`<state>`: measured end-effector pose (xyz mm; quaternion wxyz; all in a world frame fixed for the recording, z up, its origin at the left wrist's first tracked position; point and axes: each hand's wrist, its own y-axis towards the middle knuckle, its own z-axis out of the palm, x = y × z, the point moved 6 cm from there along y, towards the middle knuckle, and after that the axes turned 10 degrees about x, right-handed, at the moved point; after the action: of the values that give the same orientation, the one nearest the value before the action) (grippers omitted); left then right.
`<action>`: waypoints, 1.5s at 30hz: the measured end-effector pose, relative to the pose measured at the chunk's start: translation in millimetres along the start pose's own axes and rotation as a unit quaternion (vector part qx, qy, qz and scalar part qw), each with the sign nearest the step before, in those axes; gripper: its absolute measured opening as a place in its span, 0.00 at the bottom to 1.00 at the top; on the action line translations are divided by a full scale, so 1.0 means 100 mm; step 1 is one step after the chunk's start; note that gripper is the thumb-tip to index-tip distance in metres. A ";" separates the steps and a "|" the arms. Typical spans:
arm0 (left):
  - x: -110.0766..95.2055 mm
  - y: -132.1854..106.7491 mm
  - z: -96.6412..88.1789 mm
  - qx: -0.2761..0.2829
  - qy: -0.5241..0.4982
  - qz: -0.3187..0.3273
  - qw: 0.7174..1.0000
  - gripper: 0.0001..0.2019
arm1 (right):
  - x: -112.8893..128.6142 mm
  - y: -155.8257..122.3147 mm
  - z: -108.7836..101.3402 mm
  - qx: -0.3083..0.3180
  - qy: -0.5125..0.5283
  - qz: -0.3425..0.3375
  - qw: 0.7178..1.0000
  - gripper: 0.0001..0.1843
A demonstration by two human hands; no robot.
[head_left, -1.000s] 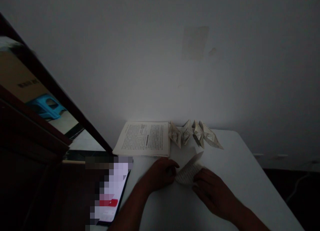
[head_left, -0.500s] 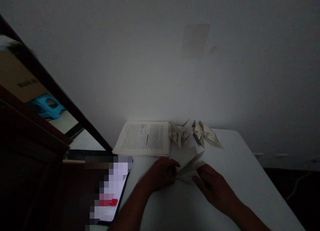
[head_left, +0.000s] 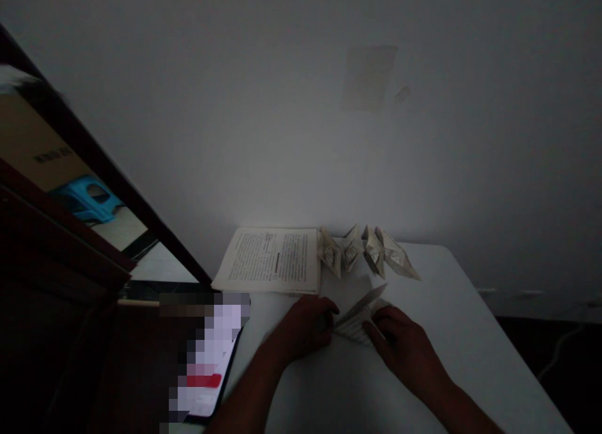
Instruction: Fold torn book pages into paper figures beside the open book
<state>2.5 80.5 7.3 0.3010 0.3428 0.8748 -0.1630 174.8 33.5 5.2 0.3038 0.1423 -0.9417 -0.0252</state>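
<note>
The scene is dim. A printed sheet of paper, partly folded with one flap standing up, lies on the white table between my hands. My left hand is curled with its fingertips pinching the paper's left edge. My right hand presses its fingers down on the paper's right part, fingers together. Behind them several folded paper shapes made of printed pages stand in a row near the wall.
An open book lies at the table's back left. A lit phone lies at the table's left edge. Dark wooden furniture fills the left, with a blue stool seen beyond it. A white wall rises behind the table.
My right hand has slid up and left over the paper, closer to the left hand. The paper's flap stands a little higher. The left hand has hardly moved.
</note>
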 end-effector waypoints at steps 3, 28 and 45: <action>0.01 0.02 0.03 -0.005 0.013 0.005 1.000 0.16 | -0.01 -0.01 -0.02 -0.001 -0.038 0.014 0.999 0.18; -0.56 -0.11 0.75 -0.130 0.215 0.037 0.967 0.27 | -0.10 0.07 -0.07 0.035 -0.066 0.058 0.995 0.20; -0.53 -0.16 0.80 -0.122 0.223 -0.009 0.967 0.28 | -0.17 0.14 -0.04 0.086 -0.105 0.078 0.988 0.17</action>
<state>55.3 3.1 -18.5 0.1360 0.3237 0.9361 0.0233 186.3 51.4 0.8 0.1905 0.0910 -0.9753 0.0647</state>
